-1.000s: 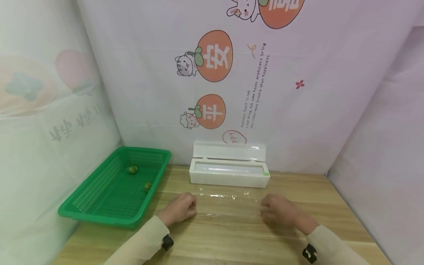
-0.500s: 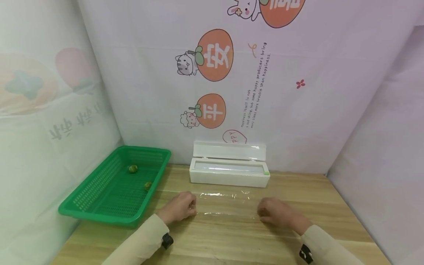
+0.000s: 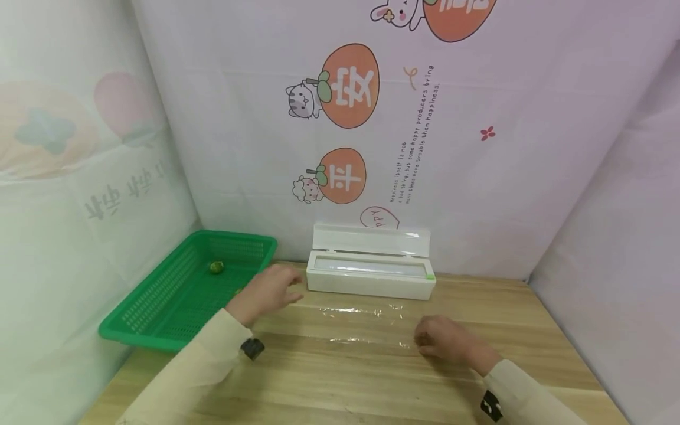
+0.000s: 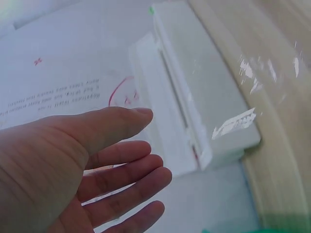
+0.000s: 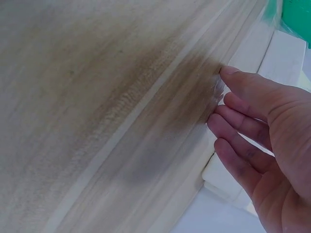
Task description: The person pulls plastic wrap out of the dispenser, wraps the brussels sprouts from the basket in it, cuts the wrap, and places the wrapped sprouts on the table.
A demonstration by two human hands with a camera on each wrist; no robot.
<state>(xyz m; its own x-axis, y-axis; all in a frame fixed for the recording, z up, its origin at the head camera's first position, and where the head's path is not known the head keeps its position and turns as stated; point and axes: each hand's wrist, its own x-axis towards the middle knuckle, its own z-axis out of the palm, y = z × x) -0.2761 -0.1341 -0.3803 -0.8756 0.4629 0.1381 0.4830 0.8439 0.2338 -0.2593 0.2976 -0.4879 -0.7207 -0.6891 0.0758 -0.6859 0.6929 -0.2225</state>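
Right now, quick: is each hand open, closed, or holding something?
Left hand: open, holding nothing.
Right hand: at the edge of the clear plastic wrap; whether it grips it cannot be told.

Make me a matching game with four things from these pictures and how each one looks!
Things:
1. Basket
2. Box
3. Left hand
4. Clear film

How they look:
A. White, with its lid up
B. See-through, with shiny glints, in front of something white
C. Bare, coming out of a pale sleeve
D. Green, with a small round thing inside

Pairs: 1-D, 2-A, 3-C, 4-B
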